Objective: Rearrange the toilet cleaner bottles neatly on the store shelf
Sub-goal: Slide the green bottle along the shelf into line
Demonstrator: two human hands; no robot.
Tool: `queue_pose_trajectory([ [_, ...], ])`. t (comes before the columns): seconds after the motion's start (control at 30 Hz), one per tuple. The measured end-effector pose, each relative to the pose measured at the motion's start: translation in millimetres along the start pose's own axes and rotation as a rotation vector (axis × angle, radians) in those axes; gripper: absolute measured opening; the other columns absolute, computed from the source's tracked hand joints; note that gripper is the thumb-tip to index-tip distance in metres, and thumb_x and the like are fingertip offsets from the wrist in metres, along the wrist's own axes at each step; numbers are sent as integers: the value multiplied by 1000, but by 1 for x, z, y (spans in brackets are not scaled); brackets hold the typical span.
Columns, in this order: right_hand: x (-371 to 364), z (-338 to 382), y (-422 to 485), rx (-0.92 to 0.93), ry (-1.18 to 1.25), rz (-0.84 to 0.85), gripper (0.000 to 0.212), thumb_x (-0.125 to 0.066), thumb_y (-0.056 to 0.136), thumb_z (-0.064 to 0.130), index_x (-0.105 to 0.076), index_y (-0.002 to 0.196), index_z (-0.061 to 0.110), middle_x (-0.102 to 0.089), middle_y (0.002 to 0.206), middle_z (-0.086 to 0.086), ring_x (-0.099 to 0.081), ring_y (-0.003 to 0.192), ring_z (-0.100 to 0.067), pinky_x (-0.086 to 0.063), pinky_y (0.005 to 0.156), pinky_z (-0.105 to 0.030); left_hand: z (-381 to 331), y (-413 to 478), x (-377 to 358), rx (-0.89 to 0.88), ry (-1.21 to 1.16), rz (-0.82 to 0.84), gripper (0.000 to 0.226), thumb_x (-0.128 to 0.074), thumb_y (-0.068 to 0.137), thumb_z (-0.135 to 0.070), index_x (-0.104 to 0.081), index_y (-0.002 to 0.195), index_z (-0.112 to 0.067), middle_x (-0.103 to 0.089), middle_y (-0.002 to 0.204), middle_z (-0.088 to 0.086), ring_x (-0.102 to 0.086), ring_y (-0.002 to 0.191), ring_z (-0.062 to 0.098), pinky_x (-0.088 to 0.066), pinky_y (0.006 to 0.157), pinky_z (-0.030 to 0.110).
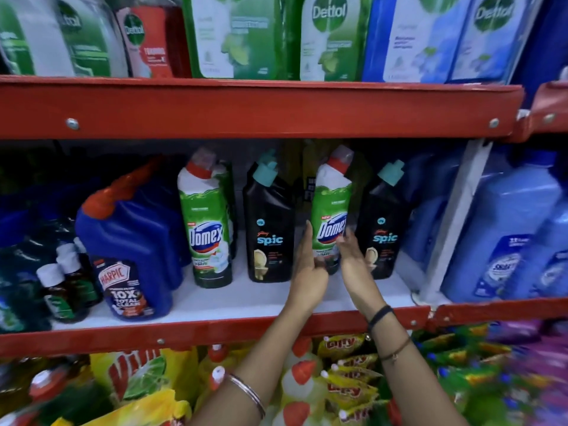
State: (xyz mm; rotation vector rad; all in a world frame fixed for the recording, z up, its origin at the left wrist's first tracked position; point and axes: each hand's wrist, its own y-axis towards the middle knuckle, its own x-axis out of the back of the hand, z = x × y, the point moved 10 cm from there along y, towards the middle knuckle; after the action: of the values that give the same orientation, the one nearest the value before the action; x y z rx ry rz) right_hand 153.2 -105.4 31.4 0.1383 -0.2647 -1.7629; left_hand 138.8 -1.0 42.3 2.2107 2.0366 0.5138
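Note:
On the middle shelf point(246, 302) stand toilet cleaner bottles in a row. A green Domex bottle point(331, 204) with a red cap stands upright, and both my hands clasp its lower part: my left hand point(307, 272) on its left side, my right hand point(353, 262) on its right. Black Spic bottles stand on either side, one at the left point(269, 229) and one at the right point(382, 232). A second green Domex bottle point(207, 222) stands further left. A blue Harpic bottle point(132, 241) leans at the left.
Small dark bottles with white caps point(66, 287) crowd the shelf's left end. Large blue detergent jugs point(504, 241) fill the right. Dettol packs point(332, 38) line the upper shelf above a red rail point(261, 109). Yellow pouches and packets point(350, 379) sit below.

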Motion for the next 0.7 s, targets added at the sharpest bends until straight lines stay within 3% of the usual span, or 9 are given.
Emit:
queue_pose_trajectory([
  [0.07,0,4,-2,72,-95,10,53,-37,95,27,-23,146,20,-37,150,-3,-38,135,-16,-30,115,-39,5,2,2,12,-17,-30,72,-38,91,3,-14,146,-37,-30,153,-3,-36,132,9,-31,80,-8],
  [0.17,10,12,-2,175,-195,-67,48,-43,93,5,-38,140,14,-55,133,-8,-53,120,-19,-44,103,-34,3,1,3,-5,36,-45,72,-37,90,3,-15,145,-39,-36,151,-1,-39,134,14,-36,100,13],
  [0.3,20,23,-6,212,-160,-145,40,-53,87,-1,-55,125,12,-67,111,-6,-64,103,-17,-52,88,-29,-5,-9,8,-47,63,-63,71,-38,90,6,-19,144,-35,-41,148,-1,-43,132,14,-36,110,30],
  [0.4,31,30,-21,212,-136,-211,37,-64,83,4,-60,119,10,-70,106,-6,-66,93,-9,-53,75,-15,-10,-21,12,-68,62,-50,64,-36,93,4,-23,144,-33,-44,146,-3,-48,125,11,-40,104,21],
  [0.47,35,34,-31,212,-105,-227,37,-68,79,6,-62,116,9,-71,104,-7,-67,92,-12,-55,79,-22,-14,-28,17,-68,46,-39,59,-35,95,1,-25,143,-32,-46,140,-6,-50,116,4,-40,93,7],
  [0.53,36,38,-41,202,-77,-239,38,-72,76,8,-64,114,11,-72,103,-8,-68,93,-15,-55,83,-32,-17,-35,23,-74,12,-28,57,-34,96,-1,-26,143,-32,-45,135,-13,-51,106,-12,-38,86,-2],
  [0.57,35,41,-46,207,-71,-244,38,-74,75,9,-65,112,12,-72,102,-8,-69,92,-15,-55,83,-33,-19,-38,26,-80,-19,-23,56,-33,96,-1,-27,142,-34,-42,136,-17,-49,104,-20,-38,89,0],
  [0.63,29,50,-56,226,-76,-248,37,-75,73,10,-66,109,14,-73,99,-7,-69,91,-12,-56,82,-33,-20,-44,35,-79,-64,-19,53,-32,98,-5,-27,139,-39,-40,138,-21,-46,109,-21,-38,101,11],
  [0.7,18,57,-65,238,-83,-248,35,-76,72,10,-66,105,17,-73,95,-4,-69,87,-5,-57,80,-27,-20,-51,47,-68,-93,-34,50,-32,99,-9,-29,140,-38,-42,129,-32,-43,104,-27,-38,99,12],
])
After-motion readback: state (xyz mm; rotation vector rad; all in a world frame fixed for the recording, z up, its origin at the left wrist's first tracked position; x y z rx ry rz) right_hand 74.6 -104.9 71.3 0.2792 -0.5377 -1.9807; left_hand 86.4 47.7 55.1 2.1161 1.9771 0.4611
